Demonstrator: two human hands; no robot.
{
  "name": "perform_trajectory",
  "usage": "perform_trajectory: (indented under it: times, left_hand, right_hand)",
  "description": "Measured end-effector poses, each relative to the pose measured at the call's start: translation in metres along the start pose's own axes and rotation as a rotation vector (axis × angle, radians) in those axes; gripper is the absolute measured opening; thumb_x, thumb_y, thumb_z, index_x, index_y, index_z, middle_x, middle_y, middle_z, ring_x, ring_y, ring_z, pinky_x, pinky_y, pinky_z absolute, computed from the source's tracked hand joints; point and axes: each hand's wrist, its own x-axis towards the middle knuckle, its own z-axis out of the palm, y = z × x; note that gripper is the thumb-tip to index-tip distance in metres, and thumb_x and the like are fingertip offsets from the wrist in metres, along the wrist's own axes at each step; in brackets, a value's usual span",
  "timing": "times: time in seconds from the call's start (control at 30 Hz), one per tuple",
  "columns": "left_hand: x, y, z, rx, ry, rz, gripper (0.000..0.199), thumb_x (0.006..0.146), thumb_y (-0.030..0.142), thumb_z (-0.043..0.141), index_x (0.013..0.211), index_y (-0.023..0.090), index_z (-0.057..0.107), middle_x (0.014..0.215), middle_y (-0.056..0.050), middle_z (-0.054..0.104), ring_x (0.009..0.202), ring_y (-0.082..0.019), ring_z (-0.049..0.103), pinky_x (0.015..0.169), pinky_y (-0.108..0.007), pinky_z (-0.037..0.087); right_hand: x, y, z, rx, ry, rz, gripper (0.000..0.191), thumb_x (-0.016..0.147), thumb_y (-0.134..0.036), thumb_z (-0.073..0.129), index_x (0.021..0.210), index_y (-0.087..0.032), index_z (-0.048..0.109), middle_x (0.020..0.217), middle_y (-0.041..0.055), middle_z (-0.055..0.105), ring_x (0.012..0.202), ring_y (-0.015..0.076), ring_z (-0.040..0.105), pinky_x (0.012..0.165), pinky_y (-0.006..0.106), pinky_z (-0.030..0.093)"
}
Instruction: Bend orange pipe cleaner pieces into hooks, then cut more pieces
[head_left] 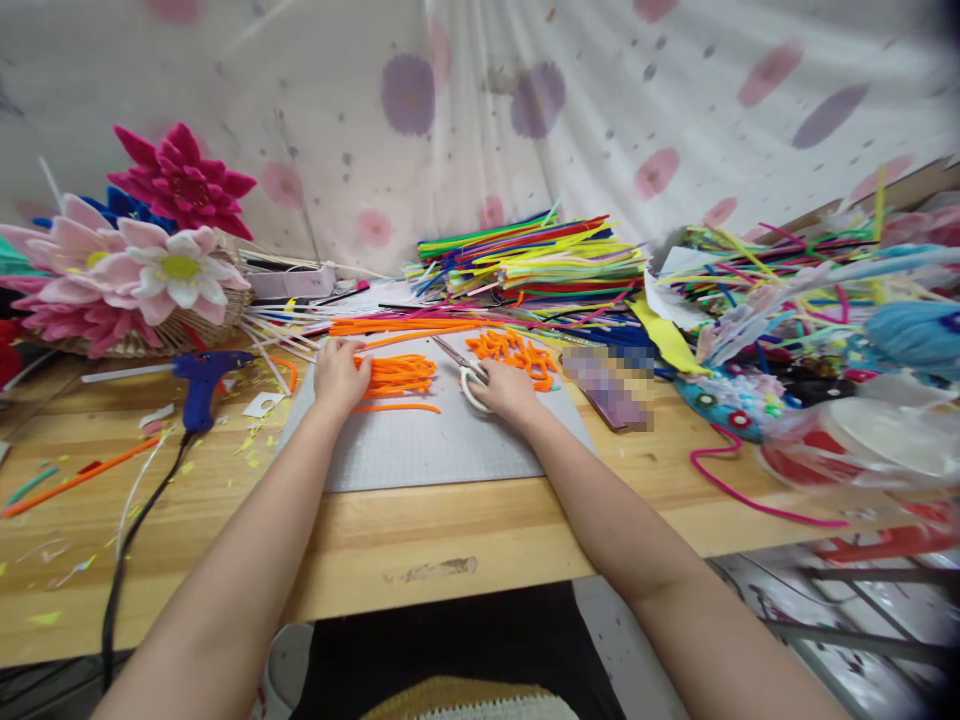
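On a grey cutting mat (450,450), my left hand (340,377) rests at the left end of a bundle of orange pipe cleaners (403,374), its fingers curled at the bundle. My right hand (508,390) is closed round the pale handles of the scissors (475,388), whose blades point up and left, away from me. Behind my right hand lies a pile of short, bent orange pieces (517,352). One loose orange strip (401,408) lies in front of the bundle, and longer orange stems (405,326) lie along the mat's far edge.
A blue glue gun (202,385) with a black cord stands left of the mat. Fuzzy flowers (180,268) fill the back left. Colourful pipe cleaners (532,258) are heaped behind the mat. A phone (606,390) lies to the right, near a plastic-wrapped roll (885,440).
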Motion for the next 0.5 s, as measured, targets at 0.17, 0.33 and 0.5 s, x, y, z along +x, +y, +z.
perform_trajectory:
  times: [0.17, 0.33, 0.5]
  left_hand:
    - [0.045, -0.002, 0.007, 0.228, -0.186, 0.062, 0.036, 0.078, 0.030, 0.046, 0.107, 0.018, 0.063, 0.110, -0.014, 0.058, 0.105, -0.028, 0.053, 0.089, -0.036, 0.041]
    - [0.061, 0.003, 0.013, 0.385, -0.328, 0.104, 0.035, 0.078, 0.016, 0.037, 0.101, 0.015, 0.064, 0.104, -0.018, 0.063, 0.098, -0.031, 0.058, 0.077, -0.040, 0.045]
    - [0.055, 0.003, 0.001, 0.360, -0.085, 0.187, 0.042, 0.080, 0.014, 0.029, 0.112, 0.014, 0.056, 0.108, -0.018, 0.061, 0.095, -0.032, 0.060, 0.071, -0.041, 0.047]
  right_hand:
    - [-0.002, 0.006, -0.004, -0.038, 0.013, -0.091, 0.037, 0.080, -0.045, 0.047, 0.096, -0.015, 0.061, 0.102, 0.0171, 0.060, 0.097, 0.0268, 0.053, 0.084, 0.035, 0.037]
    - [-0.004, 0.006, -0.005, -0.018, 0.007, -0.104, 0.035, 0.081, -0.039, 0.046, 0.096, -0.012, 0.062, 0.103, 0.0194, 0.058, 0.102, 0.0298, 0.050, 0.087, 0.040, 0.036]
    - [-0.002, 0.004, -0.004, 0.030, 0.027, -0.057, 0.045, 0.078, -0.040, 0.050, 0.108, -0.007, 0.056, 0.105, 0.0236, 0.057, 0.098, 0.0342, 0.051, 0.085, 0.044, 0.037]
